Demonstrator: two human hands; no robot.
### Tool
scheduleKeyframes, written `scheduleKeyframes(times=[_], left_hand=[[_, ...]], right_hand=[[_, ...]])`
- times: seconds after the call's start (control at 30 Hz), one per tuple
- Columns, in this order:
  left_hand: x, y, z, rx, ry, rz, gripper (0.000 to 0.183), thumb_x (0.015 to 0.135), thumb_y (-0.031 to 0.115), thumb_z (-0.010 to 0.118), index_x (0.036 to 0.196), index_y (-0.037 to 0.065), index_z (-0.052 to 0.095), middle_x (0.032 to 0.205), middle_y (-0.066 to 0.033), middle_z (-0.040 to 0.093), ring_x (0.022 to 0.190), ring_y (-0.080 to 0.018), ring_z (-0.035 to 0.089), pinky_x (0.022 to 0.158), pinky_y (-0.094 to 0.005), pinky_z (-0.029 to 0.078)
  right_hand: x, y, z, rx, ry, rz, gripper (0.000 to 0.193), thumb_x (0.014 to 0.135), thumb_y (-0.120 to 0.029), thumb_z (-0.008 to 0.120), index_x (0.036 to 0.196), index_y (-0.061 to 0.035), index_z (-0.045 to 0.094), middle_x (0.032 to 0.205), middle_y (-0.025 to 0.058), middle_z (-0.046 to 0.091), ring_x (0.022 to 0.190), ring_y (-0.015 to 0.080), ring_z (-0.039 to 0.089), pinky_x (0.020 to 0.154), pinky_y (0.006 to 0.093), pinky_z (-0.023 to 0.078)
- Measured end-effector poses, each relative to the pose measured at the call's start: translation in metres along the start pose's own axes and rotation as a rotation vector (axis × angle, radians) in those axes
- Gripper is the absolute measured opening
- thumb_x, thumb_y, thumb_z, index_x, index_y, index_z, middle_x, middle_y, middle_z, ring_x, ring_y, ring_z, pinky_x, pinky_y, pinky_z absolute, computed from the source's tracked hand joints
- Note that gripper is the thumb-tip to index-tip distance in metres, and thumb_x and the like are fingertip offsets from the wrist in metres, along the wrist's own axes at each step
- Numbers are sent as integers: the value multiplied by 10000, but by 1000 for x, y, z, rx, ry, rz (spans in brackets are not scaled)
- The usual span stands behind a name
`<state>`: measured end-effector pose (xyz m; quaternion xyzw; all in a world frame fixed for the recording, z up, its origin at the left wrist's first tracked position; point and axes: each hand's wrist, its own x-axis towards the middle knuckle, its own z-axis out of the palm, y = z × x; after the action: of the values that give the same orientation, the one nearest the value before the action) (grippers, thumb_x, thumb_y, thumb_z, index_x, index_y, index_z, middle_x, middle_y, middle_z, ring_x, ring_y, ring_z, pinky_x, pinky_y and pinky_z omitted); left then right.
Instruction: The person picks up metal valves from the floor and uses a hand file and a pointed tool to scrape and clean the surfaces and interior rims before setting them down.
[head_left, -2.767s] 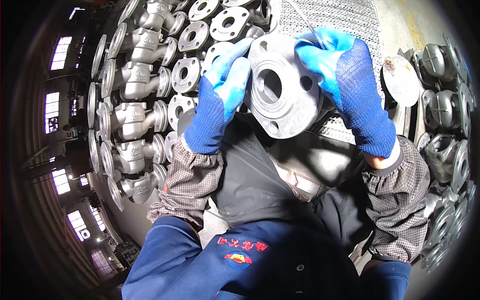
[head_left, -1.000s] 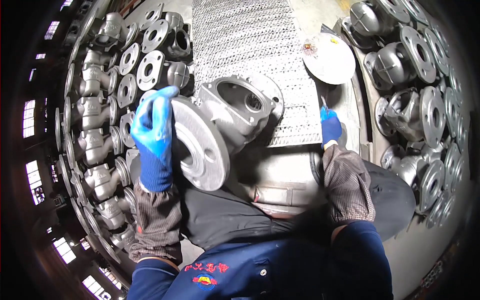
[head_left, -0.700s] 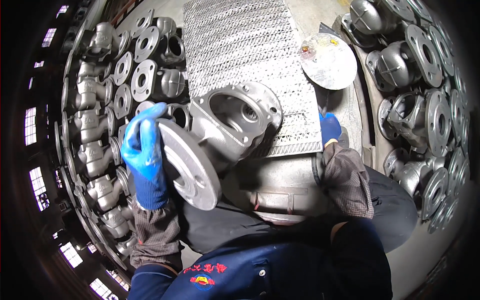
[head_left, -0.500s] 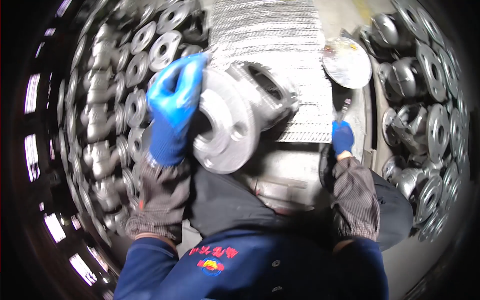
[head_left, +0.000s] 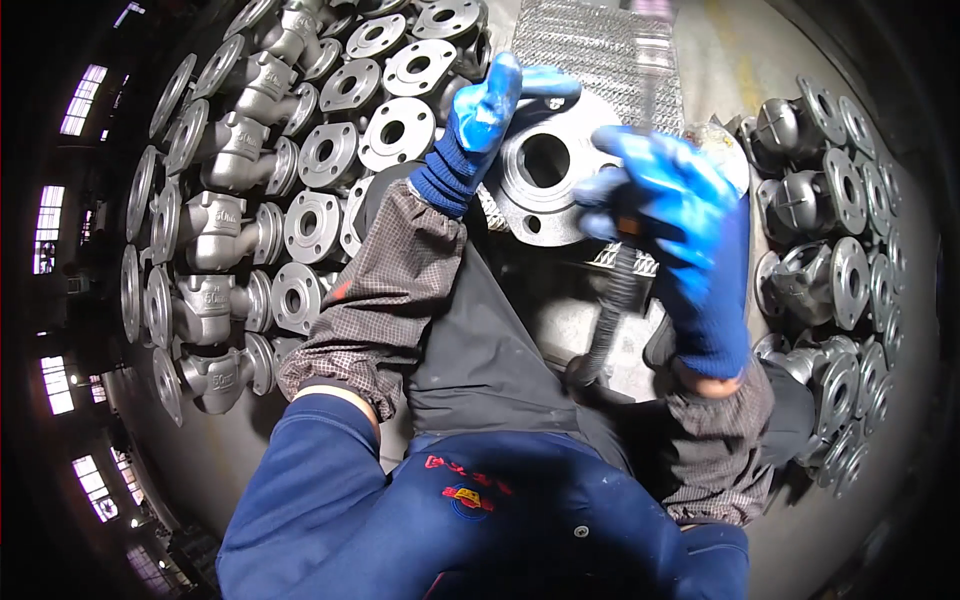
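Apparently left hand nearer: parted fingers at upper rim of flange, pinch unclear. Flange lies right of them, before mesh, left of right hand, curled round blurred, lengthwise tool. Flange pale grey, bored centrally, smaller holes around.

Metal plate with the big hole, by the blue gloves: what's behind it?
Past the metal plate, a textured board shows above and at lower right. Whatever is directly behind the plate is covered, its hole looks dark, and the right hand hides part of its right edge.
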<state>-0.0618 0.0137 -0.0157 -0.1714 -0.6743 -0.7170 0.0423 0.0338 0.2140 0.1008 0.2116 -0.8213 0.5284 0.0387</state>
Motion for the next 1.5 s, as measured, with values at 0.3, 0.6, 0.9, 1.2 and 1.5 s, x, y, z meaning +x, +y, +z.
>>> scheduleKeyframes(times=[0.3,0.6,0.9,1.2,1.5], left_hand=[[-2,19,6,-68,-124,-160,503,988,364,427,1273,-44,505,1150,-145,622,1040,-184,598,935,-306,461],[1,15,7,-18,-61,-74,398,1012,257,401,1209,-74,502,1057,-177,672,1032,-222,633,947,-327,488],[-1,16,10,-154,27,-157,436,997,280,449,1130,-108,594,1046,-166,675,978,-207,641,938,-300,475],[4,17,16,30,29,-39,387,999,247,462,1146,-89,587,1063,-141,681,945,-149,632,899,-273,474],[8,-1,26,250,32,71,395,1009,248,445,1224,-70,538,1065,-133,682,934,-142,625,892,-288,471]], right_hand=[[22,36,24,329,-454,64,293,929,-199,532,1096,41,557,884,79,653,733,144,629,658,264,514],[18,46,42,21,-358,565,451,782,-209,713,1130,38,567,804,63,678,753,221,666,629,314,498],[-17,20,12,528,-412,703,386,960,-242,407,1186,32,559,954,125,690,799,185,685,618,252,490],[-38,-4,13,439,-205,667,291,911,-223,562,986,55,607,842,104,688,735,125,640,674,238,499],[-39,18,5,470,-228,646,277,899,-188,588,997,69,621,844,106,686,733,124,630,695,252,503]])
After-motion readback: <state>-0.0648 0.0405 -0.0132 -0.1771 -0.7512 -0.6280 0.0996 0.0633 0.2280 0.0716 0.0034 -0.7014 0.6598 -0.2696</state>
